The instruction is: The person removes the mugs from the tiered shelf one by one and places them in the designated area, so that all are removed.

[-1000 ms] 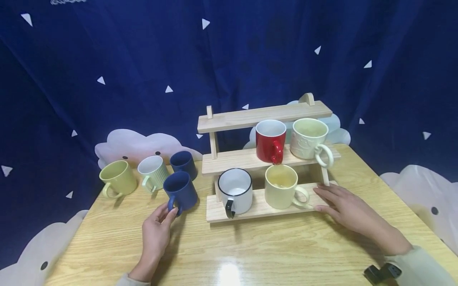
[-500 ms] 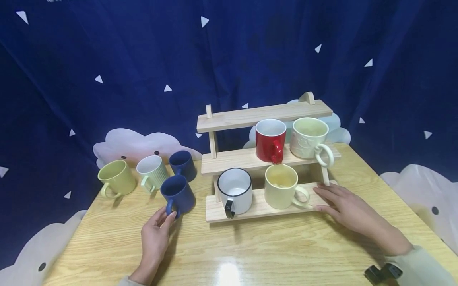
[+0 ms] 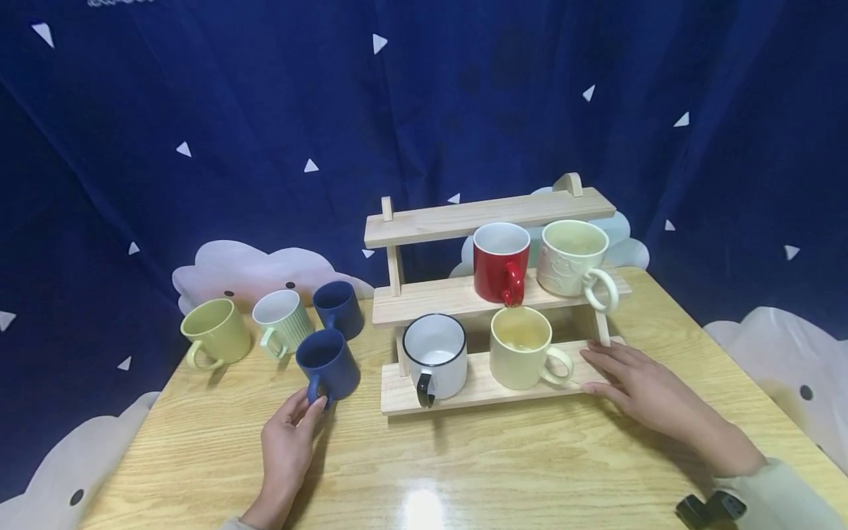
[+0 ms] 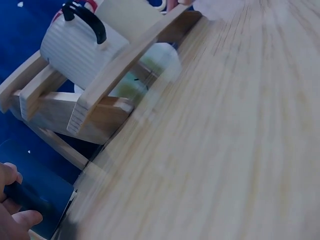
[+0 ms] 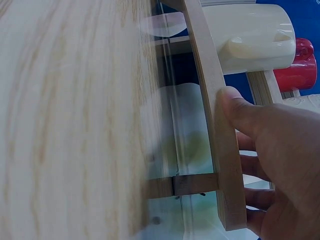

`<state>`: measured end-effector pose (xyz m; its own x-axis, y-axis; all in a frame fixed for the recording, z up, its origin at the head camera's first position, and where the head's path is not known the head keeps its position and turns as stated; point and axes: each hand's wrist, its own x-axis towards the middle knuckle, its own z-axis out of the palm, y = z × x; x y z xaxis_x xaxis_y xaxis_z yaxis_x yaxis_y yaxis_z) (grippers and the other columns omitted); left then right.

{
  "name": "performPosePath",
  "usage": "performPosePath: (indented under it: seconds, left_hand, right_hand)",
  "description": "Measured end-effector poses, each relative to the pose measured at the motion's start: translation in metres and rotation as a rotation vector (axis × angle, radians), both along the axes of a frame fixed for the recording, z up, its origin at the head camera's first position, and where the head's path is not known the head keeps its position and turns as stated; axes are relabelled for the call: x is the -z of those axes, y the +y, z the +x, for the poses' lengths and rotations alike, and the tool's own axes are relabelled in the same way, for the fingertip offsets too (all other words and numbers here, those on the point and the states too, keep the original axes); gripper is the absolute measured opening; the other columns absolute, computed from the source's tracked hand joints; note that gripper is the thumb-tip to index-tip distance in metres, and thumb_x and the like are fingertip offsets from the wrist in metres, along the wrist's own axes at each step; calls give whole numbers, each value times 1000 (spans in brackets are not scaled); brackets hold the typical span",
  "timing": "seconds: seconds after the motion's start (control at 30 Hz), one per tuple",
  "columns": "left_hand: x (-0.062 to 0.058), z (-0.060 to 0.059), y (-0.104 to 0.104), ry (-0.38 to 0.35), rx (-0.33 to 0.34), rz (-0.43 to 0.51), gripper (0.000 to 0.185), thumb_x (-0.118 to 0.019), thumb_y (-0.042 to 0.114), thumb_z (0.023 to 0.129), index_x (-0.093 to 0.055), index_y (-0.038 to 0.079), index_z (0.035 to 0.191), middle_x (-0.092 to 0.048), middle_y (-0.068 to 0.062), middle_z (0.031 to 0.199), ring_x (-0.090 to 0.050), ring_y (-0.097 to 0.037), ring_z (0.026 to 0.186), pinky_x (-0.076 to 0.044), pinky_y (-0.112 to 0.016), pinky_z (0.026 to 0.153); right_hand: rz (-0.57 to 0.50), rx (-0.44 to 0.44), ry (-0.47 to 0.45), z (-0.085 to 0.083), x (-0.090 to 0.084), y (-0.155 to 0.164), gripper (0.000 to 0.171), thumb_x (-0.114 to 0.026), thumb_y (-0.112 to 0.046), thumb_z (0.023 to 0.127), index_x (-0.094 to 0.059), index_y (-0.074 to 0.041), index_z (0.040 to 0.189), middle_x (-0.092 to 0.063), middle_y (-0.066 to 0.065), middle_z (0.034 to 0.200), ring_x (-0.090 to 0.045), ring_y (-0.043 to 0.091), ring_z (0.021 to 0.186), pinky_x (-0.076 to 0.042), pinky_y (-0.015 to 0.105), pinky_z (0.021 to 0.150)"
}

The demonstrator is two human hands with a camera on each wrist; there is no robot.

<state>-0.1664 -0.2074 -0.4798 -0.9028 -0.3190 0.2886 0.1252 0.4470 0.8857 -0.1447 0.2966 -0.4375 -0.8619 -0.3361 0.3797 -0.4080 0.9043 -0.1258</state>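
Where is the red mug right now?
In the head view, the red mug stands on the middle shelf of the wooden rack, right of centre, beside the cream mug and above the pale yellow mug.

Wooden table (image 3: 464, 471) bears tiered wooden rack (image 3: 490, 294) and apparently four loose mugs (image 3: 281, 331).

A three-tier rack (image 3: 424, 393) stands on the surface (image 3: 503, 471), right of centre. Two mugs (image 3: 435, 355) sit side by side on its bottom tier, two more (image 3: 501, 261) on the middle tier's right half. Left of the rack, four mugs cluster: the nearest mug (image 3: 327, 364) in front, three others (image 3: 281, 321) behind it. The left hand (image 3: 286, 445) lies before that nearest mug, its fingers (image 3: 314, 407) at the handle. The right hand (image 3: 645, 394) rests at the rack's right end.
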Motion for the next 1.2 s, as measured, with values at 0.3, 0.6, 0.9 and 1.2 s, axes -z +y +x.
performPosePath:
  seconds: [0.3,0.6,0.9,1.2]
  left_hand:
    - [0,4,2,5,-3,-25,26,-70,27,77,-66,17,100,-68,3,85,-63,-12,85,-45,-9,68]
    - [0,3,2,21,-24,-26,22,-71,26,76,-67,18,96,-68,6,83,-63,-8,83,-47,-11,66]
    - [-2,0,1,4,5,-7,23,-71,25,75,-66,16,96,-68,2,83,-63,-14,86,-48,-13,68]
    - [-5,-5,-3,10,61,-17,27,-71,22,75,-64,14,99,-67,-2,85,-63,-17,87,-50,-25,74]
  right_hand:
    - [-7,9,-4,0,1,0,54,-61,-43,81,-53,-12,124,-49,11,126,-40,36,117,-33,50,93]
    - [-5,16,-8,0,2,0,54,-60,-45,81,-53,-13,124,-49,10,127,-40,35,117,-33,50,93]
    - [-10,19,-13,1,2,1,54,-60,-45,81,-53,-13,124,-49,10,127,-40,35,117,-33,50,93]
    - [-11,23,-13,0,1,1,54,-60,-45,81,-53,-13,124,-49,10,127,-40,36,117,-32,50,93]
